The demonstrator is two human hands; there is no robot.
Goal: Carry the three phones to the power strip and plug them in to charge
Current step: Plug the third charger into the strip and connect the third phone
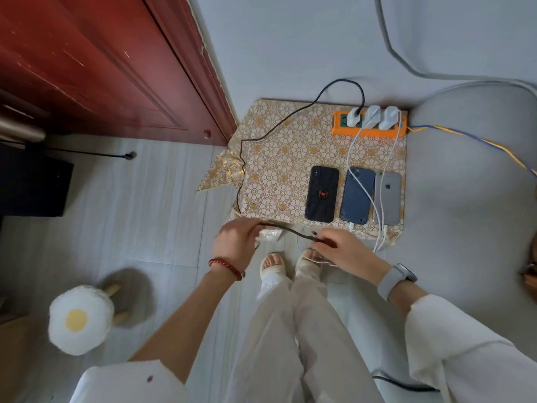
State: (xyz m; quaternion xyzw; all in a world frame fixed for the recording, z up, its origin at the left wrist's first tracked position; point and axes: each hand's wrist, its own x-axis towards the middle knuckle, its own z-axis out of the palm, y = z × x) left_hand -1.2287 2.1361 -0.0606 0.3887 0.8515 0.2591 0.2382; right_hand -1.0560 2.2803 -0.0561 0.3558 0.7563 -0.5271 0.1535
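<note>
Three phones lie face down side by side on a gold-patterned mat [279, 158]: a black phone with a red spider [322, 194], a blue phone [356, 195] and a grey phone [388, 198]. White cables run from the blue and grey phones to white chargers in the orange power strip [369, 131]. A black cable [290, 123] leaves the left charger and loops round the mat's left edge. My left hand [236, 240] and my right hand [340, 248] both grip its free end, stretched between them just in front of the mat.
A red door [110, 68] stands at the left. A fried-egg plush stool [80, 318] sits on the floor at the lower left. A dark box [32, 184] is at the far left. My feet [287, 266] are right before the mat. A grey seat cushion [470, 199] lies to the right.
</note>
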